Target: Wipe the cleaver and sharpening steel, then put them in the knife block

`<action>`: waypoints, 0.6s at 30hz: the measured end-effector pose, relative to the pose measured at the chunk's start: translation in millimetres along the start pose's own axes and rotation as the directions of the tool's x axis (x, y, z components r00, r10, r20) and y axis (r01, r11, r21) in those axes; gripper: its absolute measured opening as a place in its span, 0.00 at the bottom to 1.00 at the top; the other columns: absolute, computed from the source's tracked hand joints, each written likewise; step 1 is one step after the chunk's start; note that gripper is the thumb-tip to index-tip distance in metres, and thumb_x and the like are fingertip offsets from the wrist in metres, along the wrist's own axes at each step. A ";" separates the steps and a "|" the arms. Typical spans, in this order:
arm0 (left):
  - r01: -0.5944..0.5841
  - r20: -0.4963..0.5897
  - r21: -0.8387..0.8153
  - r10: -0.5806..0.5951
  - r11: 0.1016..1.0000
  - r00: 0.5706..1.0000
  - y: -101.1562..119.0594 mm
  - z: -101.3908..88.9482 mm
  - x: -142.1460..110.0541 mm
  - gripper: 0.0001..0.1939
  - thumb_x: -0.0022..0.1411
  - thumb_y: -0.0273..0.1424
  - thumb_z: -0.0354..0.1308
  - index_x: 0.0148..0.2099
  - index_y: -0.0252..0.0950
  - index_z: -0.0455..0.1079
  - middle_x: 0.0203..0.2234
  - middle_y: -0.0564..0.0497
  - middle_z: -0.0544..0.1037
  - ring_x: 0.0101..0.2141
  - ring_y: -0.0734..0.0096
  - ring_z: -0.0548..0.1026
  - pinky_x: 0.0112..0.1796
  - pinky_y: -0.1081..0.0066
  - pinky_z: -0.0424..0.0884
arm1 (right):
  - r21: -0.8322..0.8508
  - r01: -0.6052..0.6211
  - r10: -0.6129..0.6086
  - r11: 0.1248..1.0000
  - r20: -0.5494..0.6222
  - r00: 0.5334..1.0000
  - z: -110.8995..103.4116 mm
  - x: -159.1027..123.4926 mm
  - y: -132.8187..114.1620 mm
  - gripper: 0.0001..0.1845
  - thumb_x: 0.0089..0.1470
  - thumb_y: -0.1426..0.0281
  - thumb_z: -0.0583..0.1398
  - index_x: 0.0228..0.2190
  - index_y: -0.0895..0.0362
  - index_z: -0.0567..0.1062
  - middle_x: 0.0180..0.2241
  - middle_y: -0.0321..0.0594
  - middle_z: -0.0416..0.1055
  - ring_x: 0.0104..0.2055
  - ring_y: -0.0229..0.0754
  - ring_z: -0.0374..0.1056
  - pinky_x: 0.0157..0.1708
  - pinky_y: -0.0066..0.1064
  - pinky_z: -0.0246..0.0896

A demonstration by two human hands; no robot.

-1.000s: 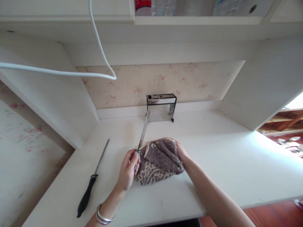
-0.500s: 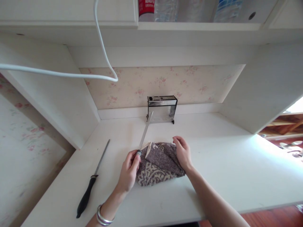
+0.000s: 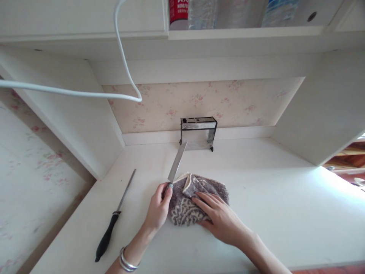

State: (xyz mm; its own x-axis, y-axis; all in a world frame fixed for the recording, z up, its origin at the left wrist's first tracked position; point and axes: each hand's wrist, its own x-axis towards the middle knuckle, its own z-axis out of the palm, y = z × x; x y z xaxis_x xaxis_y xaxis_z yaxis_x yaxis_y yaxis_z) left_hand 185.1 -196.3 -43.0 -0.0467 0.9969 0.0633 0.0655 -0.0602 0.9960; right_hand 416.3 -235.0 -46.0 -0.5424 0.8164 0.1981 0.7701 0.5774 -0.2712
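My left hand is closed around the handle of a knife, whose blade points up and away toward the back of the counter. Just to its right lies a folded grey-brown patterned towel with a pale edge. My right hand rests on this towel, fingers stretched out over its folds. Left of my left hand, a sharpening steel with a black handle lies on the white counter.
A metal knife block with a clear front stands against the back wall. White cable hangs across the upper left. Bottles sit on the shelf overhead. Side panels bound the counter.
My right hand has moved from the towel's right edge onto its top, opening flat. The knife has turned so that its blade shows broader. The view has shifted slightly.
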 end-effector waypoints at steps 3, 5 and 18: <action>-0.030 0.038 0.098 0.027 0.995 0.999 0.6 5.4 -2.6 0.20 0.59 0.46 0.55 0.45 0.35 0.70 0.22 0.53 0.71 0.24 0.70 0.68 0.25 0.73 0.63 | -0.130 -0.150 0.142 0.980 -0.070 0.987 2.0 -30.5 29.5 0.32 0.52 0.71 0.56 0.58 0.47 0.61 0.59 0.40 0.60 0.57 0.49 0.60 0.54 0.42 0.58; -0.044 0.053 0.153 0.036 0.987 0.998 0.0 10.1 -3.9 0.19 0.60 0.45 0.53 0.44 0.36 0.69 0.23 0.53 0.71 0.24 0.70 0.68 0.26 0.73 0.63 | -0.231 -0.230 0.201 0.945 -0.142 0.969 -0.1 -53.0 50.3 0.29 0.51 0.73 0.55 0.55 0.48 0.67 0.58 0.40 0.61 0.56 0.49 0.61 0.54 0.43 0.58; -0.172 0.199 0.493 0.083 0.853 0.977 -5.4 49.7 -3.2 0.13 0.66 0.39 0.46 0.44 0.40 0.67 0.34 0.49 0.77 0.36 0.63 0.74 0.37 0.68 0.64 | -0.353 -0.411 0.212 0.841 -0.484 0.849 4.6 -87.4 64.4 0.23 0.53 0.74 0.52 0.50 0.52 0.69 0.58 0.43 0.61 0.62 0.55 0.53 0.61 0.64 0.28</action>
State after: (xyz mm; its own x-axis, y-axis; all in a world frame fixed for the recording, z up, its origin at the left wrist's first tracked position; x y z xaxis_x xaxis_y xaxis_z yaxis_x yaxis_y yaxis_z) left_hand 234.5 -196.7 -51.6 0.1579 0.9786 0.1317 0.5553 -0.1983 0.8077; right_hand 511.7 -269.1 -85.2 -0.1345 0.8128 0.5667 0.9888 0.1478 0.0227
